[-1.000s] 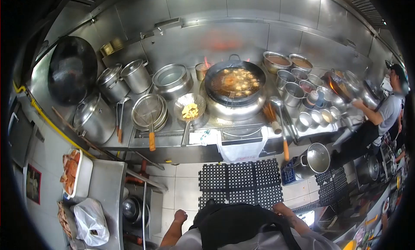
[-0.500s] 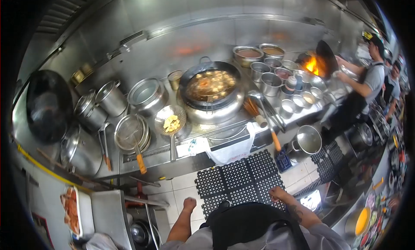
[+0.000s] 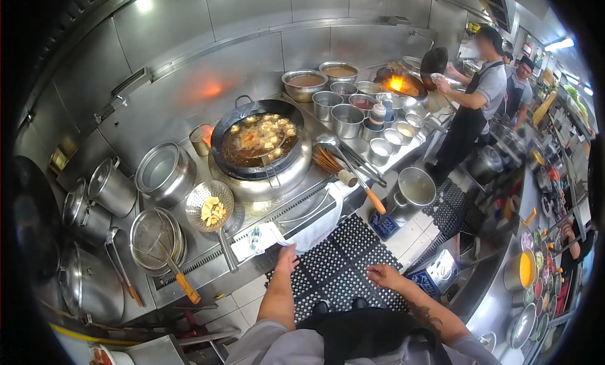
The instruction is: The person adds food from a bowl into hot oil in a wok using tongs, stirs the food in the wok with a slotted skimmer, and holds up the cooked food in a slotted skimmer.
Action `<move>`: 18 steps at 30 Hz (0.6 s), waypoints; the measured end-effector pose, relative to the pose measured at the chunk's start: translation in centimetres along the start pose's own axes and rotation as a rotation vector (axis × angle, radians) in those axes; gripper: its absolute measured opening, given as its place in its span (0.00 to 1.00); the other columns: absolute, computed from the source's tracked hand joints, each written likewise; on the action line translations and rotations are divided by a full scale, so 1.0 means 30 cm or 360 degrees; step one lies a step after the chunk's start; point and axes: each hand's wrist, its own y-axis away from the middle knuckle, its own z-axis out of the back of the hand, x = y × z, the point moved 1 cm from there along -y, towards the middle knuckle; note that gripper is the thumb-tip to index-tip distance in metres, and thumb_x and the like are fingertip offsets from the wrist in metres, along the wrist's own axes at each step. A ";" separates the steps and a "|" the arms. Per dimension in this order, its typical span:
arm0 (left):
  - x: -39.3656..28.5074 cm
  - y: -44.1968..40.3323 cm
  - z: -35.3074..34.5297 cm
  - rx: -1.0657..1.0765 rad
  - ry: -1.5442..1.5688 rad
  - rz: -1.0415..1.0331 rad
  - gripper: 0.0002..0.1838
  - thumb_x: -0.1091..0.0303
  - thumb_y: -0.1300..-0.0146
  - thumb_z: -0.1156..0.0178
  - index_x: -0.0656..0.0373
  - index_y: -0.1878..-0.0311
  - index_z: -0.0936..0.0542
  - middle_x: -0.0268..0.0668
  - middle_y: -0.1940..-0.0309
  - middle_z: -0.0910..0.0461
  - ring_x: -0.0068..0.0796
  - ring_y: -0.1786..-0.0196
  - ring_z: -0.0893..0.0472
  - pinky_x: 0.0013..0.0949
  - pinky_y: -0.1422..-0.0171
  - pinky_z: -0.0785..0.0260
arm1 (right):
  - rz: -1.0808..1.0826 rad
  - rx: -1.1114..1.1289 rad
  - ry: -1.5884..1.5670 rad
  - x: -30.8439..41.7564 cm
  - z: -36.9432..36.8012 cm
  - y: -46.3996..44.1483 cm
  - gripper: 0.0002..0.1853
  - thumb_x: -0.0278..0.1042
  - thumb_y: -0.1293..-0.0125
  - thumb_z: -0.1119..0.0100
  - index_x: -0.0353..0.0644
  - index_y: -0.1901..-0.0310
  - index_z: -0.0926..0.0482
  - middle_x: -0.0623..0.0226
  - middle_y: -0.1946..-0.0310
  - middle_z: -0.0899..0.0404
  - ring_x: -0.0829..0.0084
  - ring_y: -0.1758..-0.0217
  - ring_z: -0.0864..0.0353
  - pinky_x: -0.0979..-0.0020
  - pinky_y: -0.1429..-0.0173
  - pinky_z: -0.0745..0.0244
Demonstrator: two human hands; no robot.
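Note:
My left hand [image 3: 287,258] reaches forward at the counter's front edge, beside the hanging white cloth [image 3: 315,231]; its fingers look loosely apart, and I see nothing held. My right hand [image 3: 382,275] is over the black rubber mat [image 3: 334,258], fingers curled together; whether anything small is in them is hidden. Ahead, a wok [image 3: 228,162] of dark oil holds frying pieces. A perforated ladle [image 3: 197,198] with yellow pieces rests left of the wok, its handle pointing toward my left hand. An orange-handled ladle [image 3: 362,183] lies to the wok's right.
Strainers [image 3: 144,246], lidded pots [image 3: 115,191] and tongs stand at left. Sauce containers [image 3: 347,118] fill the counter at right, near a flaming wok. A co-worker [image 3: 482,91] stands there. A pot [image 3: 416,187] stands low at right; the ingredient counter [image 3: 498,289] runs behind it.
The view has swung right. My left hand has moved forward to the cloth and its fingers have loosened; my right arm reaches further forward. The co-worker's wok has flared up.

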 end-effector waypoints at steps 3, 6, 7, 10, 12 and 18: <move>-0.009 0.076 -0.074 -0.0072 -0.0008 -0.0327 0.11 0.66 0.49 0.31 0.59 0.65 0.21 0.26 0.77 0.27 0.15 0.79 0.36 0.26 0.77 0.47 | -0.0037 -0.0007 -0.0051 -0.099 -0.021 -0.009 0.15 0.34 0.32 0.47 0.36 0.48 0.24 0.68 0.72 0.21 0.82 0.74 0.25 0.78 0.70 0.28; 0.005 0.112 -0.097 -0.0050 0.0257 -0.0491 0.10 0.71 0.50 0.34 0.58 0.64 0.22 0.30 0.76 0.25 0.19 0.78 0.32 0.26 0.74 0.42 | -0.0140 0.0006 -0.0004 -0.056 -0.047 -0.043 0.14 0.34 0.34 0.45 0.34 0.51 0.23 0.66 0.77 0.22 0.80 0.77 0.25 0.75 0.70 0.28; 0.088 0.003 -0.071 0.0084 0.0276 -0.0365 0.13 0.72 0.49 0.35 0.60 0.59 0.24 0.36 0.68 0.21 0.26 0.68 0.23 0.28 0.66 0.32 | -0.0022 0.0022 0.0066 -0.016 -0.056 -0.067 0.14 0.34 0.33 0.46 0.34 0.51 0.23 0.67 0.75 0.22 0.80 0.77 0.24 0.76 0.71 0.27; 0.090 0.095 -0.097 0.0580 0.0939 -0.0103 0.20 0.69 0.47 0.37 0.62 0.51 0.26 0.40 0.59 0.21 0.34 0.55 0.20 0.35 0.52 0.26 | 0.0216 0.0093 0.0097 0.124 -0.115 -0.151 0.15 0.35 0.32 0.47 0.34 0.50 0.24 0.68 0.72 0.21 0.79 0.77 0.23 0.78 0.71 0.26; 0.081 0.154 -0.100 0.0842 0.0997 0.0137 0.20 0.65 0.45 0.40 0.62 0.49 0.27 0.40 0.57 0.21 0.35 0.54 0.21 0.37 0.49 0.27 | 0.0204 0.0135 -0.0254 0.188 -0.173 -0.238 0.15 0.34 0.32 0.47 0.33 0.49 0.26 0.66 0.71 0.21 0.77 0.76 0.22 0.77 0.71 0.25; 0.126 0.304 -0.124 0.1082 0.1072 0.0073 0.19 0.57 0.36 0.52 0.57 0.46 0.27 0.40 0.51 0.23 0.35 0.46 0.25 0.40 0.39 0.36 | 0.0071 0.0005 -0.0883 0.241 -0.324 -0.450 0.16 0.31 0.33 0.49 0.31 0.48 0.28 0.63 0.71 0.21 0.74 0.73 0.21 0.75 0.68 0.24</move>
